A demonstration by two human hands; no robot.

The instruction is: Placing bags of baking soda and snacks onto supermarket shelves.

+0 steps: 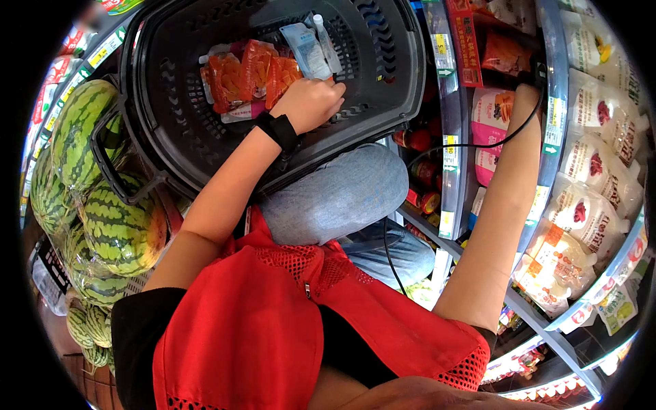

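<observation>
My left hand (pixel 311 105), with a black band at the wrist, is inside a black plastic shopping basket (pixel 179 148). Its fingers are curled beside a pale blue pouch (pixel 306 50) with a white-capped spout; whether they grip anything is hidden. Orange packets (pixel 256 69) lie beside it on the basket floor. My right forearm (pixel 505 184) extends between the shelves on the right, and the hand at its end is out of sight in shadow. Near that wrist are an orange packet (pixel 505 55) and pink-and-white packs (pixel 491 123).
Plastic-wrapped watermelons (pixel 123 225) are piled at the left, close to the basket handle (pixel 110 174). White spouted pouches (pixel 584 210) line the right shelf. Price-tag rails (pixel 450 154) edge the shelves. A black cable (pixel 471 145) runs from my right wrist across my body.
</observation>
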